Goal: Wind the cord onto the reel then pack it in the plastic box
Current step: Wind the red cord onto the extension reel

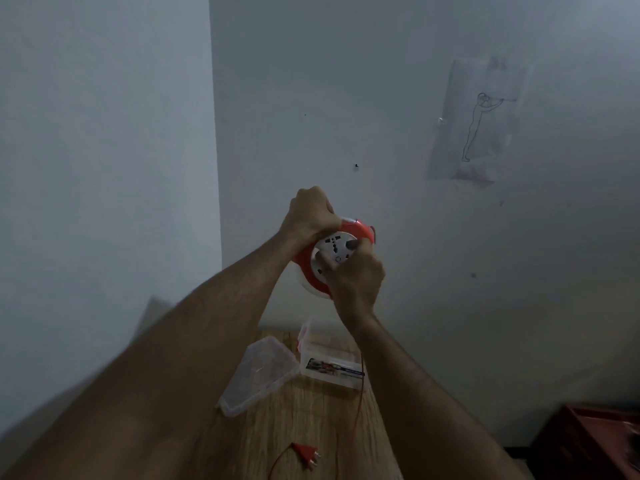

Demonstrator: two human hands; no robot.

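A round red plastic cord reel with a white socket face (330,252) is held up in the air in front of a pale, matte painted wall (381,81), well above a light wood-grain surface (311,417). The reel is gripped at its upper rim by the left hand (310,213), whose fingers are curled tightly over the edge so that only the knuckles and back of the hand are seen. The right hand (353,275) is pressed against the flat white face, with its fingers bent onto the disc near the dark socket holes; whether a knob is pinched there cannot be told. A thin red cord (360,382) hangs down from the reel beside the right forearm and runs to the surface, where a small red two-pin plug (304,453) lies flat near the lower edge. Behind it on the surface stands a clear rectangular plastic box with a printed label on its side (329,362), open at the top, and just beside it to the left lies a clear rectangular plastic lid with rounded corners (258,374). A translucent sheet with a line drawing of a figure (478,126) is stuck to the wall at the right. A dark red crate-like object (595,441) is seen blurred in the lower right corner.
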